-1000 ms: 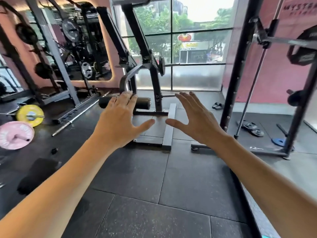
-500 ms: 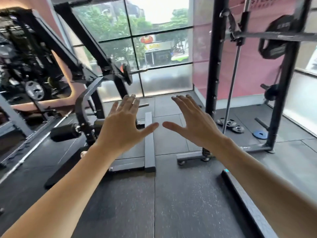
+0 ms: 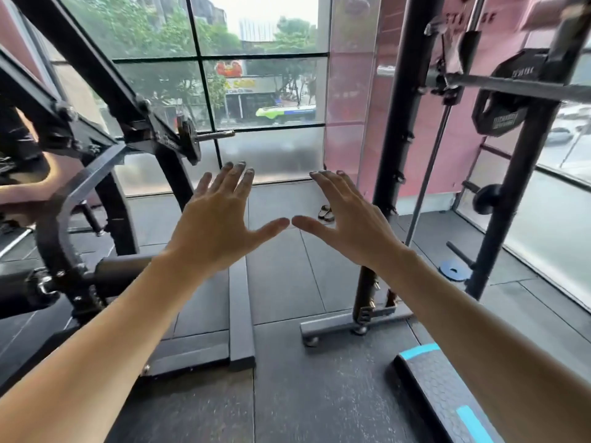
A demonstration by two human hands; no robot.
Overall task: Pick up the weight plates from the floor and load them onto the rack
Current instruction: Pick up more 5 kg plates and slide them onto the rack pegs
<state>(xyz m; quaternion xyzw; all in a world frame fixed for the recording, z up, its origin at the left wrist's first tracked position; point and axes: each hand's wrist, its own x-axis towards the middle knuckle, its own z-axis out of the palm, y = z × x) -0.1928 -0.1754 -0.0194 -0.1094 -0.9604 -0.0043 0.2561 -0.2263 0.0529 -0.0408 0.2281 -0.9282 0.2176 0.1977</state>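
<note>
My left hand point(image 3: 220, 222) and my right hand point(image 3: 348, 219) are stretched out in front of me, palms down, fingers spread, thumbs almost touching, holding nothing. A black rack point(image 3: 399, 148) with upright posts stands to the right. On its bar hangs a black weight plate point(image 3: 502, 100), and a small black plate point(image 3: 486, 198) sits on a lower peg. A blue weight plate point(image 3: 454, 270) lies flat on the floor by the rack's right post, well beyond my right hand.
A black lever machine point(image 3: 96, 193) with a padded roller fills the left, its base bar point(image 3: 240, 302) running across the rubber floor. A black step with cyan stripes point(image 3: 447, 394) lies near right. Sandals point(image 3: 326, 213) rest by the glass wall.
The view has swung right and moved closer to the rack. The pink and yellow plates at left have left the view. My thumbs have come closer together; both hands stay empty.
</note>
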